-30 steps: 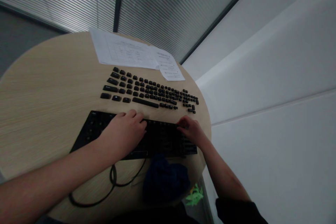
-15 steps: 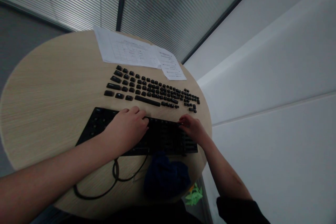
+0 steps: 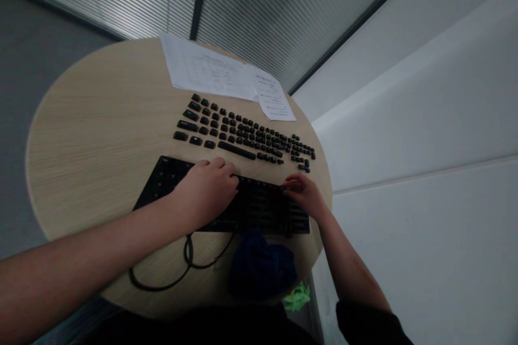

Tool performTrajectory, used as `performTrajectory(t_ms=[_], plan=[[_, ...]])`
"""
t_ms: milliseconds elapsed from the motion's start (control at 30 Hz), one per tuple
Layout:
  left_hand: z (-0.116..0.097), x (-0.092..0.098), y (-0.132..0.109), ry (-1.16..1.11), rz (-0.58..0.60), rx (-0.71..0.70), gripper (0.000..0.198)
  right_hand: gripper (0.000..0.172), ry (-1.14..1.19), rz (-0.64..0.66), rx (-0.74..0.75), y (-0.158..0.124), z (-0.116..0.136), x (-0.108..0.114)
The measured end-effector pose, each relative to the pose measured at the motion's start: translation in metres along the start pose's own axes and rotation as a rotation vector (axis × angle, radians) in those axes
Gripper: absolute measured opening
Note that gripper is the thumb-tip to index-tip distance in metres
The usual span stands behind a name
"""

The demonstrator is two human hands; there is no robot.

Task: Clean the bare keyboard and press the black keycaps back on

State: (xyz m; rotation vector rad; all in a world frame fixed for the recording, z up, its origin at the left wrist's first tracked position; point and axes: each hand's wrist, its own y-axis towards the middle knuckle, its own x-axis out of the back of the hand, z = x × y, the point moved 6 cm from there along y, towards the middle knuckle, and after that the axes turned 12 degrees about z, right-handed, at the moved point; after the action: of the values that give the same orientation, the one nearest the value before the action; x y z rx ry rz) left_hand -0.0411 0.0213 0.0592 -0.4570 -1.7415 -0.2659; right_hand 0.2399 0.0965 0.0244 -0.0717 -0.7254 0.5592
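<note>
Resting across the black keyboard (image 3: 263,202), my left hand (image 3: 208,186) is curling its fingers near the far edge; I cannot tell whether it is pinching anything, as its back is hiding the fingertips. My right hand (image 3: 303,193) is staying well apart from it, holding thumb and fingers close together at that edge, farther right; I cannot make out whether anything is sitting between them. The keyboard is lying on the round wooden table (image 3: 93,118), on my side of the loose keycaps (image 3: 245,135), with a long space bar (image 3: 237,150) lying in their nearest row. A black cable (image 3: 162,288) is looping over the tabletop, and a dark blue cloth (image 3: 265,267) is bunching up by the board's near edge. White papers (image 3: 214,73) are lying beyond the keycaps.

I am judging the board to be stiff and fairly light, likely to slide on smooth wood, so I am favouring a steadying hold on its outer frame. The keycaps are looking hard, light and easy to scatter; I am thinking each is best taken by its sides, between thumb and fingertip.
</note>
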Motion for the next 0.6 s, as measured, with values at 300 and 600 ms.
performTrajectory(t_ms=[300, 600], plan=[[0.000, -0.002, 0.000, 0.003, 0.011, -0.005, 0.015, 0.033, -0.449, 0.004, 0.040, -0.004, 0.038, -0.006], [0.000, -0.001, 0.000, -0.004, 0.042, 0.000, 0.016, 0.037, -0.733, 0.025, 0.048, -0.005, 0.055, -0.021]])
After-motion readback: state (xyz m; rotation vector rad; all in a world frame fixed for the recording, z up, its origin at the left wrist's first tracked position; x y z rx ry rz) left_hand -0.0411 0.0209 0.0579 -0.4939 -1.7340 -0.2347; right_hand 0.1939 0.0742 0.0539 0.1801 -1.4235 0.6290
